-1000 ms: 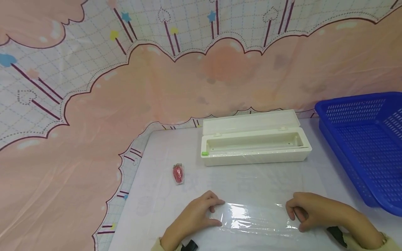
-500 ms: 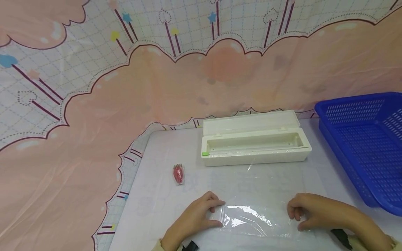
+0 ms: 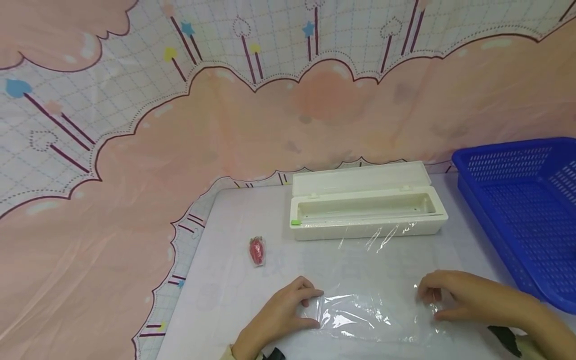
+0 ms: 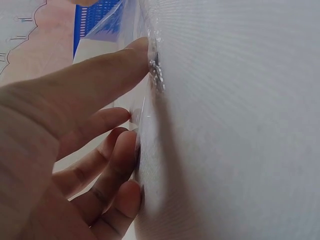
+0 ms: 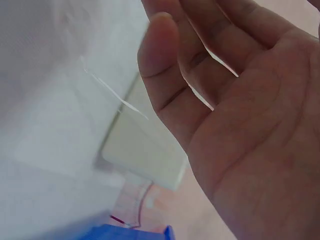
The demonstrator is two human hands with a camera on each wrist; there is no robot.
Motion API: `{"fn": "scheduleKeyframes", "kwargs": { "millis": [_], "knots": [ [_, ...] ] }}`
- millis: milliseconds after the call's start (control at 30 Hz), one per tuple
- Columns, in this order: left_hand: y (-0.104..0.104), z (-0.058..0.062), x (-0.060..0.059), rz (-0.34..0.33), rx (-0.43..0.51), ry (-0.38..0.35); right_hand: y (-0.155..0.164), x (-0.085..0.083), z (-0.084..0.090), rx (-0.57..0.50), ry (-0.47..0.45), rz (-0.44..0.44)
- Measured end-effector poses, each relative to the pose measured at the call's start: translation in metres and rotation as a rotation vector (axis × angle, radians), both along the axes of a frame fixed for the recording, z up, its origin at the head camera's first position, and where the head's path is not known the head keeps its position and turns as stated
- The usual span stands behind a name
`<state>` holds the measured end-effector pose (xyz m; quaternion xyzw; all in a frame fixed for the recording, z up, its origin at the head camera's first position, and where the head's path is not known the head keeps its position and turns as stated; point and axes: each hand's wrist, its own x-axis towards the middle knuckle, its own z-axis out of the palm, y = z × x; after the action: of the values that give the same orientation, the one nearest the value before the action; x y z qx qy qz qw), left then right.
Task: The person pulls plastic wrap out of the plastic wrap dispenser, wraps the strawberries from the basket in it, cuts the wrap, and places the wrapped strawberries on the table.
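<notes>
A sheet of clear cling film (image 3: 360, 315) lies on the white tabletop and runs back toward the white cling film dispenser box (image 3: 369, 229), whose lid stands up. My left hand (image 3: 283, 310) rests at the film's left edge, thumb and index fingertip apart. In the left wrist view, the thumb (image 4: 120, 67) touches the film and the other fingers are loosely bent. At the film's right edge is my right hand (image 3: 472, 297), its thumb apart from its bent fingers. Close up, the right palm (image 5: 260, 120) shows nothing gripped. A wrapped strawberry (image 3: 257, 251) lies left of the box.
A blue perforated basket (image 3: 490, 220) stands at the right side. Behind the table hangs a pink and white patterned cloth (image 3: 252, 130). A green slider (image 3: 295, 222) sits at the left end of the box's front edge.
My right hand has shifted slightly right and away from me, its fingers spreading farther from the thumb. The left hand stays put. Glints on the film have changed, now reaching up to the box.
</notes>
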<state>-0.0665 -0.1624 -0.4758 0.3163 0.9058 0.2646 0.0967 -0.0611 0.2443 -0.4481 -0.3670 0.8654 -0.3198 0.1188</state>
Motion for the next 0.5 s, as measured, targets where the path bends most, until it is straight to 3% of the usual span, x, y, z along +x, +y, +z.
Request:
{"fn": "scheduleKeyframes", "kwargs": {
  "millis": [400,500],
  "knots": [
    [0.000,-0.001,0.000,-0.002,0.000,0.011,0.020,-0.008,0.031,0.195,-0.085,-0.159],
    [0.000,-0.002,0.000,-0.003,0.000,0.015,0.025,-0.011,0.035,0.232,-0.037,-0.199]
  ]
}}
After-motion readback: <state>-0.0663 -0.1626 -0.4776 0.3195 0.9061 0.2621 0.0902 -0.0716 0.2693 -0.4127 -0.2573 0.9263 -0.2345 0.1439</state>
